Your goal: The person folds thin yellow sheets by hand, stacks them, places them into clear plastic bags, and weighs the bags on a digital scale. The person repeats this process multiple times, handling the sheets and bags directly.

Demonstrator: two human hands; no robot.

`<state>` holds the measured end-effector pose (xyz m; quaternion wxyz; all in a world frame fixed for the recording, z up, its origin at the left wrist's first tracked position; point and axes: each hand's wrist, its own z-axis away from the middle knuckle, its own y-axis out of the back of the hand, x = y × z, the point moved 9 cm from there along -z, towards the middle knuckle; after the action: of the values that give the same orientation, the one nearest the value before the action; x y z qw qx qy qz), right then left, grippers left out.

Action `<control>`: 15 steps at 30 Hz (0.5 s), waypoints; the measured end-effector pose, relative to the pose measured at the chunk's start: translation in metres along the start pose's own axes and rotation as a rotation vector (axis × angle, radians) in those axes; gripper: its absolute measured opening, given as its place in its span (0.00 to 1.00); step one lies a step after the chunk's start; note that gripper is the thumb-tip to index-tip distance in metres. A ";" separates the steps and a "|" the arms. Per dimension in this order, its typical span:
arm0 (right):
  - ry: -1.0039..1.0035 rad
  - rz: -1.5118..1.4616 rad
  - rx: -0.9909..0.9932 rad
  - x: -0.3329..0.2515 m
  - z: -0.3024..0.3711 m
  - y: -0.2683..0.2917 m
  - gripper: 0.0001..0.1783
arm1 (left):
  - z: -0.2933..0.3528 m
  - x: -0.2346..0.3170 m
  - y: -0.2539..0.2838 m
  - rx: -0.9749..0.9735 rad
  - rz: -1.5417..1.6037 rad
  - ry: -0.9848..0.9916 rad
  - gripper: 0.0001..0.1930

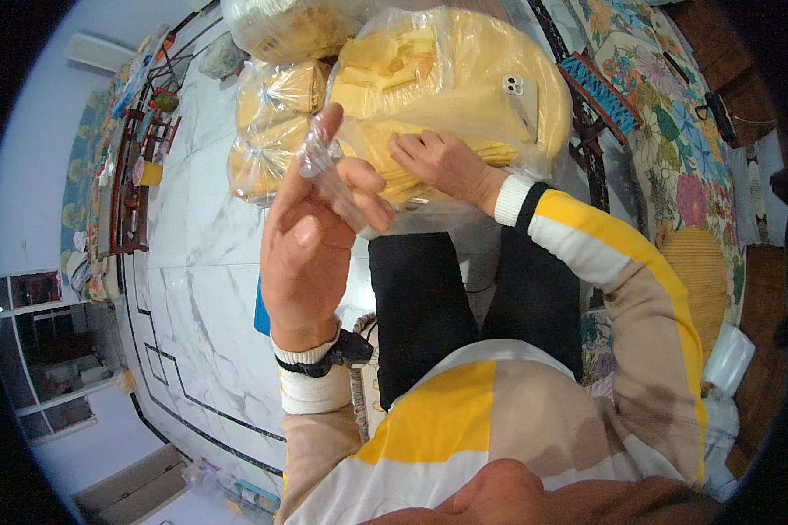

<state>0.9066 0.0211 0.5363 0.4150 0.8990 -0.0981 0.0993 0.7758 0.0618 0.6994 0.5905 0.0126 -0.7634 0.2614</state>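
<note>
My left hand [311, 236] is raised in front of the work surface, its index finger pointing up and the other fingers bent. Clear plastic film [331, 185], perhaps a bag, is wrapped and caught among those fingers. Further right, my right hand [446, 166] rests with curled fingers on a stack of thin yellow sheets [385, 166]. Its fingertips press on the top sheets; whether they pinch one is hidden. Under the stack is a round yellow surface [543, 61] covered in clear plastic. More crumpled yellow sheets [394, 61] lie at its far side.
A white phone [523, 112] lies on the round surface, right of my right hand. Tied clear bags of yellow sheets [280, 92] stand to the left, with a larger plastic bundle [293, 26] behind. A blue-topped rack [600, 96] and floral cloth [657, 79] are at right.
</note>
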 end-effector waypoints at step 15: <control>0.140 -0.020 -0.798 0.134 0.059 0.176 0.20 | -0.020 0.018 0.029 0.051 0.133 0.029 0.36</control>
<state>0.9957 -0.1484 0.6612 0.7379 0.6595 -0.0916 0.1105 0.7787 0.1001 0.7085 0.5825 -0.0270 -0.7468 0.3197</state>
